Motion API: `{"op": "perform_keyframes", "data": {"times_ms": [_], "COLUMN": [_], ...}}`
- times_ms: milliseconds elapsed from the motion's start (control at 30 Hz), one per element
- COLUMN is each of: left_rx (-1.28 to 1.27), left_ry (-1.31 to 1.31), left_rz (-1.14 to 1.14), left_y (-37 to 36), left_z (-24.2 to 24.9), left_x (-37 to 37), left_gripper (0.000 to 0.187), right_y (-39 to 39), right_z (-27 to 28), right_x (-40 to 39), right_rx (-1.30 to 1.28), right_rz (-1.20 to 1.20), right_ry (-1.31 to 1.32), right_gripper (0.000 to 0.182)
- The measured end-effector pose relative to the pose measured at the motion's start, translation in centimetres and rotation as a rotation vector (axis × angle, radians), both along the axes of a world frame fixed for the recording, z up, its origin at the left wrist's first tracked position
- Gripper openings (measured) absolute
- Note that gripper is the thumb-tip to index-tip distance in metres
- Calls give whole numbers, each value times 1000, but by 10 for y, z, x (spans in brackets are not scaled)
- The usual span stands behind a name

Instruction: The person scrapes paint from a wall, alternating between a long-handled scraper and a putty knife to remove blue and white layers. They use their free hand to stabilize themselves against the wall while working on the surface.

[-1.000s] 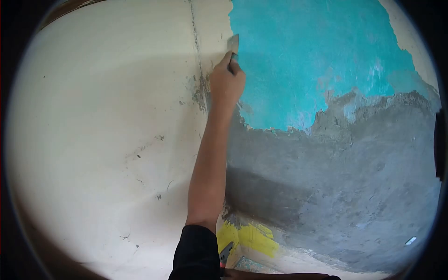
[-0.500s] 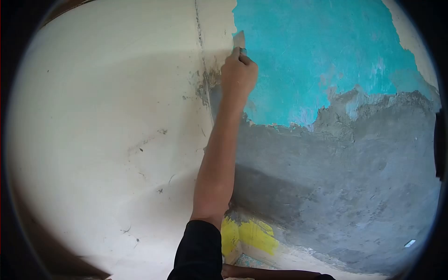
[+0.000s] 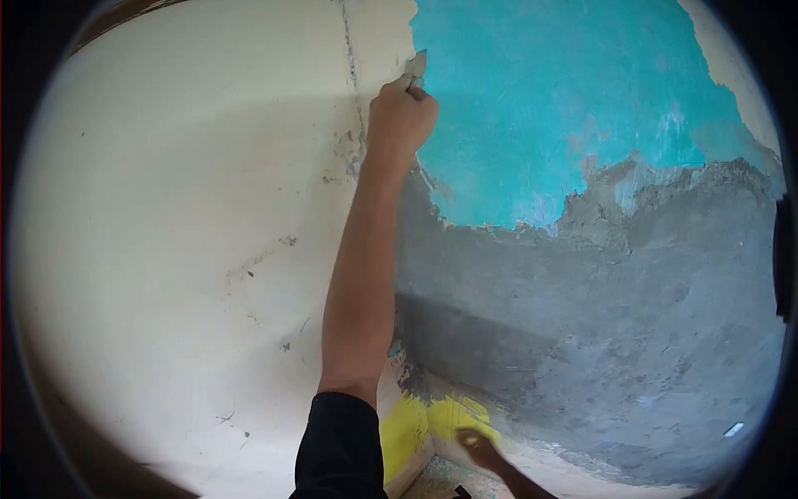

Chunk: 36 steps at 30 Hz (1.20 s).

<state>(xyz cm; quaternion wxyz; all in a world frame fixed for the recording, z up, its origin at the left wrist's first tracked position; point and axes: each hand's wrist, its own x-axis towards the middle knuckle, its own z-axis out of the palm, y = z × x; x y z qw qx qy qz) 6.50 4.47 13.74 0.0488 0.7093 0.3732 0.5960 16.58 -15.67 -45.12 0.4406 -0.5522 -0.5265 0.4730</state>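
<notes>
High up in the corner of the room, my left hand (image 3: 403,121) is closed around a putty knife (image 3: 418,63). Its blade points up and lies at the ragged edge where the cream paint (image 3: 382,41) meets the turquoise paint (image 3: 549,100). Most of the handle is hidden in my fist. Low in view, in front of a yellow patch (image 3: 453,413), is my right hand (image 3: 475,445), small and smeared by motion. Its fingers do not show clearly.
A cream wall (image 3: 183,249) with scuffs and a dark vertical crack (image 3: 350,58) stands on the left. Bare grey plaster (image 3: 515,291) lies below the turquoise. Flakes lie on the floor (image 3: 449,476) in the corner, near a small dark object (image 3: 462,492).
My left hand and the putty knife have shifted left and slightly up along the paint edge. My right hand has risen into view in front of the yellow patch.
</notes>
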Motion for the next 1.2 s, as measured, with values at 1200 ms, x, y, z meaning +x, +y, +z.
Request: {"op": "perform_keyframes", "data": {"times_ms": [1200], "left_rx": [159], "left_ry": [150], "left_rz": [46], "left_y": [35], "left_z": [5], "left_x": [-35], "left_gripper": [37], "right_y": [39], "right_z": [175], "right_x": [216], "right_rx": [933], "right_rz": [-1523], "right_ry": [-1276], "right_gripper": [48]}}
